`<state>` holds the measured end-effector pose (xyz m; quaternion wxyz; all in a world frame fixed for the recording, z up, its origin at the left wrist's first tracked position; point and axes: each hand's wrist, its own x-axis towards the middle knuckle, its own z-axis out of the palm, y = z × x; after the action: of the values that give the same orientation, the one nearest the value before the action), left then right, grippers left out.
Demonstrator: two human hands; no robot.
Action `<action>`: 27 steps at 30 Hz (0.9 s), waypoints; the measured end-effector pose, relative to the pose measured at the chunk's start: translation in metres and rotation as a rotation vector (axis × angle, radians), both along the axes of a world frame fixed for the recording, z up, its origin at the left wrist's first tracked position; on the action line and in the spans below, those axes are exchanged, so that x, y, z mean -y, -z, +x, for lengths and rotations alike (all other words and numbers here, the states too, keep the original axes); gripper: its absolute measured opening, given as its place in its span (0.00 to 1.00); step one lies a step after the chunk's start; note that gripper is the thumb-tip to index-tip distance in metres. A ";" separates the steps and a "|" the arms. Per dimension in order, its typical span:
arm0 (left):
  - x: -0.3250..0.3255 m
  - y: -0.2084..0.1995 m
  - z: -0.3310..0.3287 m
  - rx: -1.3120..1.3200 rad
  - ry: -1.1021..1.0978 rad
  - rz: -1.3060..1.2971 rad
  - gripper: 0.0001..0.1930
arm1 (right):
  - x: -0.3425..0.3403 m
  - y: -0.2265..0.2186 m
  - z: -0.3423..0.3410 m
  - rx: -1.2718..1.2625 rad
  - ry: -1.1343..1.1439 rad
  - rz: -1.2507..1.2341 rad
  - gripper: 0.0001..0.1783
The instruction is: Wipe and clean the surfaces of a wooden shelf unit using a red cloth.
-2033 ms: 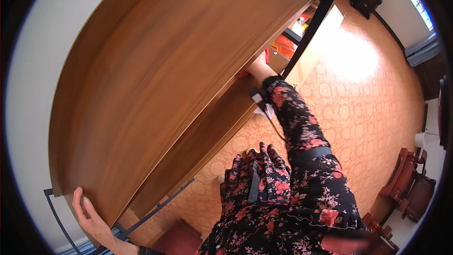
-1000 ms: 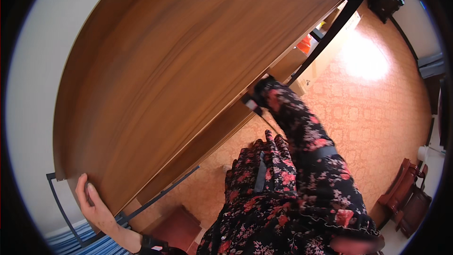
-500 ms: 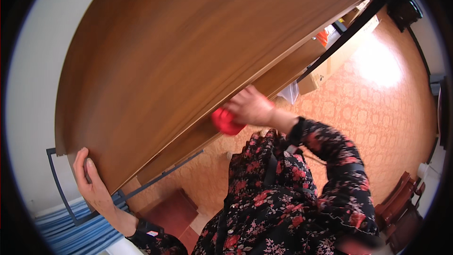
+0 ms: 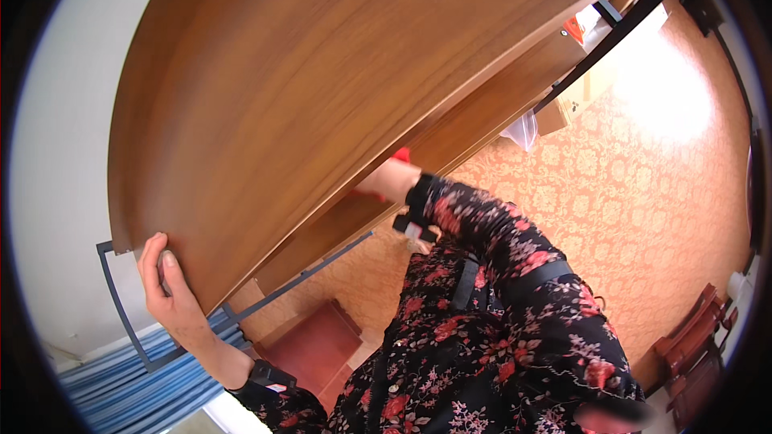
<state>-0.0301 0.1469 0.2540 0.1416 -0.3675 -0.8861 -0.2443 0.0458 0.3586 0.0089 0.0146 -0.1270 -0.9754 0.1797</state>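
Observation:
A large brown wood-grain top (image 4: 305,96) fills the upper left, with a matching lower shelf (image 4: 482,112) under its front edge. My left hand (image 4: 173,301) lies on the near left corner of the top, fingers stretched and thumb apart. My right hand (image 4: 390,179) reaches under the front edge, over the lower shelf. It holds a red cloth (image 4: 403,154), and bits of red show on both sides of the wrist. The top's edge hides the fingers of this hand and most of the cloth.
Dark metal frame bars (image 4: 314,273) run along the shelf's side and left end. A clear plastic bag (image 4: 523,130) hangs near cardboard boxes (image 4: 583,96) at the right. Blue striped fabric (image 4: 129,390) lies lower left, beside a dark red seat-like piece (image 4: 318,345). Reddish-brown wooden furniture (image 4: 687,337) stands lower right.
My right hand has moved left and in under the top's edge with the red cloth, so its fingers are now hidden. The left hand stays at the corner. The view has shifted slightly.

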 end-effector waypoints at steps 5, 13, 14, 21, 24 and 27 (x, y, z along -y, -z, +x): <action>0.001 0.016 0.030 0.012 0.025 0.007 0.15 | 0.016 0.092 0.011 -0.259 -0.205 -0.022 0.24; 0.056 0.029 0.010 -0.232 0.051 -0.237 0.19 | -0.158 0.054 0.102 0.019 0.424 0.269 0.23; 0.060 0.038 0.007 -0.083 0.051 -0.182 0.19 | -0.171 0.042 0.104 0.094 0.533 0.333 0.23; -0.021 0.022 0.027 0.129 0.193 0.000 0.19 | -0.075 0.024 0.041 0.135 0.361 0.285 0.26; -0.031 0.019 0.041 0.089 0.178 0.024 0.19 | -0.022 0.028 -0.010 0.151 0.056 0.279 0.27; -0.055 0.006 0.059 0.095 0.195 0.045 0.19 | 0.016 0.058 -0.001 -0.169 0.026 0.483 0.17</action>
<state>0.0289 0.2018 0.2484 0.0830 -0.4367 -0.8462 -0.2939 0.0444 0.3425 -0.0488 0.1284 -0.1169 -0.9836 -0.0487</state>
